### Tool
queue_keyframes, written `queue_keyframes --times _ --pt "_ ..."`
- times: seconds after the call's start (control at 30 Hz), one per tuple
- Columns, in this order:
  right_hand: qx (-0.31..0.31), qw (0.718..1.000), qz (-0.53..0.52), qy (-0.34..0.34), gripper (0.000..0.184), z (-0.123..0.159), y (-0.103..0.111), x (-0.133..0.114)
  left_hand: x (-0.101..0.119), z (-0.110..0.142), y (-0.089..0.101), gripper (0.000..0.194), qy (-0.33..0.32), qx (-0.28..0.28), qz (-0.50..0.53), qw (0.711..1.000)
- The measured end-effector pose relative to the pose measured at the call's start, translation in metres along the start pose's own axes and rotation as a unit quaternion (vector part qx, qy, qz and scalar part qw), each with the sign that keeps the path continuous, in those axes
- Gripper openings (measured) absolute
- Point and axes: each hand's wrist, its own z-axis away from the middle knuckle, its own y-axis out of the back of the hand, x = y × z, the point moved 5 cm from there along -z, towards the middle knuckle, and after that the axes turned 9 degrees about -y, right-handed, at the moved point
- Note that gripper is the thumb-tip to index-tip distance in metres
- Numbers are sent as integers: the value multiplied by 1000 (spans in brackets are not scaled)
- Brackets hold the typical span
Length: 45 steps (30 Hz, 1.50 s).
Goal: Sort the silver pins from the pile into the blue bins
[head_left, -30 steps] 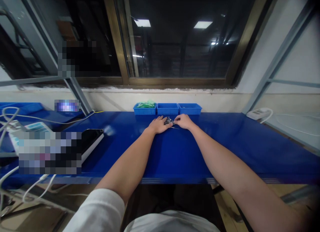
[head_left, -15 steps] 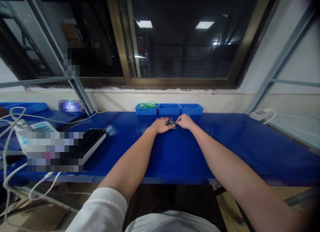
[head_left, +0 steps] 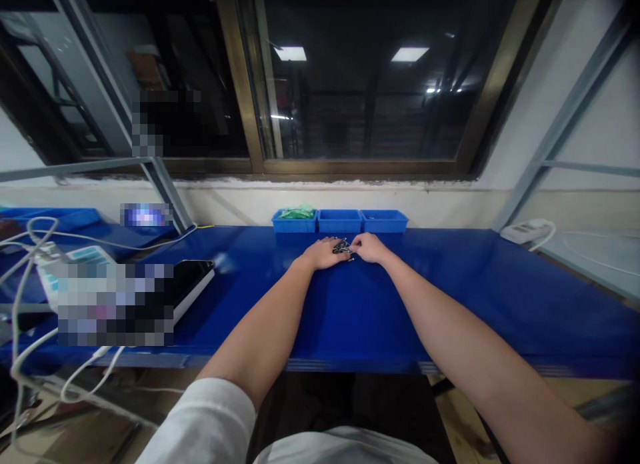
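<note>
A small heap of dark and silvery thin metal pieces (head_left: 342, 247), perhaps screws, lies on the blue tabletop between my hands. My left hand (head_left: 320, 253) rests on the table at the heap's left side, fingers stretched out and thumb along its near edge. At the heap's right edge, my right hand (head_left: 369, 247) has its thumb and fingertips pinched together. What sits between those fingertips is too small to make out. Behind the hands stand three blue bins: the left bin (head_left: 294, 228) has green plastic in it, beside a middle bin (head_left: 340, 223) and a right bin (head_left: 384, 223).
A flat device with a dark top (head_left: 195, 274) lies on the left of the blue table (head_left: 345, 317), beside white cables (head_left: 17, 317). A white power strip (head_left: 525, 231) sits at the back right. Grey metal posts rise on both sides, with a window (head_left: 360, 104) behind.
The view has shifted slightly, so everything sits a little further right. My left hand stays by the heap, and my right fingers remain pinched at its right edge with only small movement.
</note>
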Motion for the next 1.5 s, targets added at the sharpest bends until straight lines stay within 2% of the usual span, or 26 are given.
queue_keyframes --times 0.23,0.4,0.5,0.6,0.8,0.9,1.0,1.17,1.3,1.4,1.5 --pt "15 999 21 32 15 3 1 -3 2 1 3 58 -26 43 0 999" --pt "64 995 3 80 13 9 10 -12 8 -1 15 39 -59 146 -35 987" --pt "70 992 -11 105 12 11 12 -17 13 -1 19 30 -82 158 -31 984" --pt "67 992 -37 99 12 11 12 -16 16 0 22 25 -93 176 -19 980" --pt "39 982 -178 54 6 4 11 -6 15 1 27 24 -85 210 -9 974" --pt "37 955 -292 48 5 4 14 -5 13 1 28 24 -74 215 -13 974" --pt "23 922 -384 51 13 8 18 -7 11 1 27 24 -71 218 -14 973" --pt "6 905 -424 31 21 10 19 -5 14 1 26 24 -82 206 -1 975" --pt "71 913 -402 -12 27 6 23 7 14 4 30 28 -61 238 12 969" --pt "149 929 -333 -63 36 6 29 20 7 6 32 28 -16 264 5 964" --pt "220 930 -277 -103 46 7 38 32 -2 6 31 25 18 265 -6 964"
